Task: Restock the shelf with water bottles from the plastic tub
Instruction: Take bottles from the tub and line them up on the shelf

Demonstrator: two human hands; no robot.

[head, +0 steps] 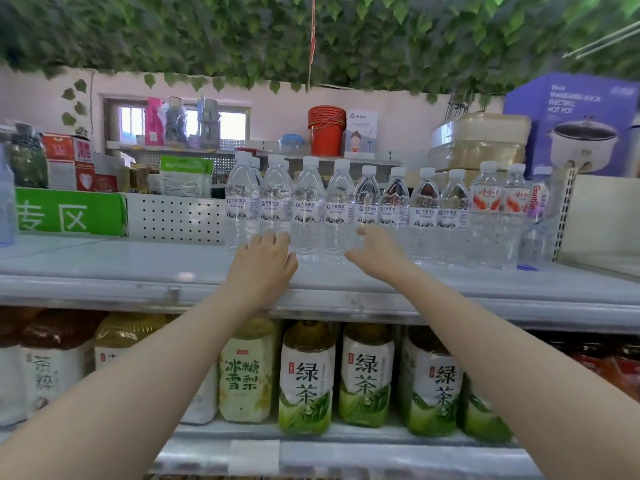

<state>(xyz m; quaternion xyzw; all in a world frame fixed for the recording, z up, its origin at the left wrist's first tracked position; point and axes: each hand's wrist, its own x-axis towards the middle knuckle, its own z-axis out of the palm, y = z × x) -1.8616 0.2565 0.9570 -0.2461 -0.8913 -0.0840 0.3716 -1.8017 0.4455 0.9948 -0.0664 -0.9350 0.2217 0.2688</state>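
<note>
Tea bottles (306, 375) stood on the lower tier. Above, the left hand (261, 263) rested with straight fingers against the water bottles (424, 209) lined along the shelf (104, 268). The right hand (375, 252) curled around one water bottle (341, 209) near its base.

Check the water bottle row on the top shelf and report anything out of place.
At the row's right end, a blue cap sits down at shelf level by the purple-label bottle, while every other cap is on top. Whether it is loose or on an upturned bottle is unclear.
</note>
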